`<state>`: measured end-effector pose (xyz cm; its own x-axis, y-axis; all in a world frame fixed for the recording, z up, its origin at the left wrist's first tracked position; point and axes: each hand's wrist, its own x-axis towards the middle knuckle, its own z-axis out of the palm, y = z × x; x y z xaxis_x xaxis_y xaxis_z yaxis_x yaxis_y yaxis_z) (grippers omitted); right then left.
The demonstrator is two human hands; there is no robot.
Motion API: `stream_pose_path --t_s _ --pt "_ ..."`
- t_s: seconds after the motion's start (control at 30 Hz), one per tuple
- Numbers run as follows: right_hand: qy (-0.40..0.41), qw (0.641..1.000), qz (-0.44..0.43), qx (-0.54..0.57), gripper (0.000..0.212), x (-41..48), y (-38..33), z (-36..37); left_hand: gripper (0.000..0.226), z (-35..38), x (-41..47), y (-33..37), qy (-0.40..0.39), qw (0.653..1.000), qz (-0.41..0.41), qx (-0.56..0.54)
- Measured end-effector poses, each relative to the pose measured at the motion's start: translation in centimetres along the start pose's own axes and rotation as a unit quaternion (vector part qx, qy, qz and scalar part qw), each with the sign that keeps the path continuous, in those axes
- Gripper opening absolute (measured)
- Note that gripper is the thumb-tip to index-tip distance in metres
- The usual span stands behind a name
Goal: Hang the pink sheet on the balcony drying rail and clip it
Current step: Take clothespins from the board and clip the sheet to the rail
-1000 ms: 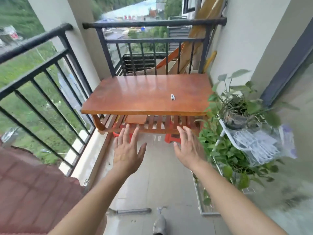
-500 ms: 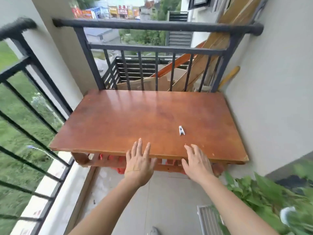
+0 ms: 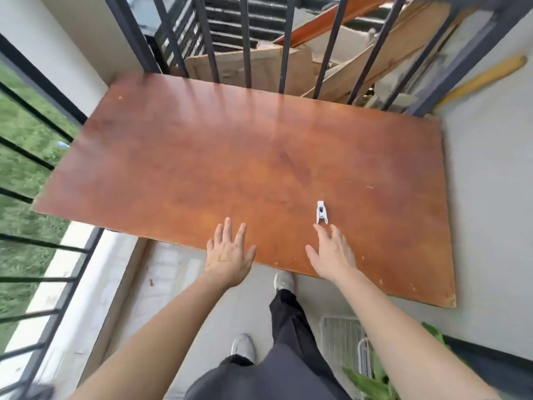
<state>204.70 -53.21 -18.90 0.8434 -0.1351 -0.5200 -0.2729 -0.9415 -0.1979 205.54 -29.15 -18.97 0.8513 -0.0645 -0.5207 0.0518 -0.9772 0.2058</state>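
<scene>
A small white clothes clip [image 3: 321,212] lies on the brown wooden table [image 3: 202,157], near its front edge. My right hand [image 3: 331,254] hovers just below the clip, fingers spread, fingertips almost touching it, holding nothing. My left hand [image 3: 229,252] is open over the table's front edge, to the left of the clip. The pink sheet is not in view. Black balcony railing bars [image 3: 245,39] rise behind the table.
More black railing [image 3: 34,246] runs along the left over a pale ledge, with grass below. Wooden boards and cardboard [image 3: 259,67] are stacked behind the far bars. A wall stands on the right. A plant and a wire rack [image 3: 346,342] sit at lower right by my feet.
I have walked up to the table and now look down on it. Both hands have moved forward over its front edge, the right one close to the clip.
</scene>
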Motion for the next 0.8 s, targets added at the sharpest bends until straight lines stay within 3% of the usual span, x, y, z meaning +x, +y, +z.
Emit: stream_pose_path --t_s 0.2,0.3,0.4,0.5,0.6,0.8 --pt "-0.079 0.996 0.027 -0.04 0.065 8.0 0.8 0.3 0.064 2.2 4.1 0.0 -0.137 0.984 -0.105 -0.051" --pt "-0.03 0.996 0.017 -0.083 0.053 10.5 0.5 -0.2 0.065 2.3 5.0 0.8 -0.175 0.972 -0.136 -0.081" --pt "-0.006 0.992 -0.072 -0.102 0.04 12.1 -0.9 -1.0 0.062 1.1 5.6 0.6 -0.172 0.964 -0.166 -0.112" --pt "-0.005 0.985 -0.157 -0.068 0.029 13.2 -4.1 -2.1 0.061 -0.8 5.3 -0.5 -0.131 0.956 -0.212 -0.157" --pt "0.0 0.972 -0.234 -0.016 0.022 13.2 -9.4 -2.8 0.059 -2.8 3.3 -2.3 -0.031 0.939 -0.269 -0.211" --pt "-0.004 0.914 -0.406 0.018 0.016 6.5 -22.7 -0.3 0.053 -3.5 -7.7 -9.7 0.142 0.892 -0.356 -0.239"
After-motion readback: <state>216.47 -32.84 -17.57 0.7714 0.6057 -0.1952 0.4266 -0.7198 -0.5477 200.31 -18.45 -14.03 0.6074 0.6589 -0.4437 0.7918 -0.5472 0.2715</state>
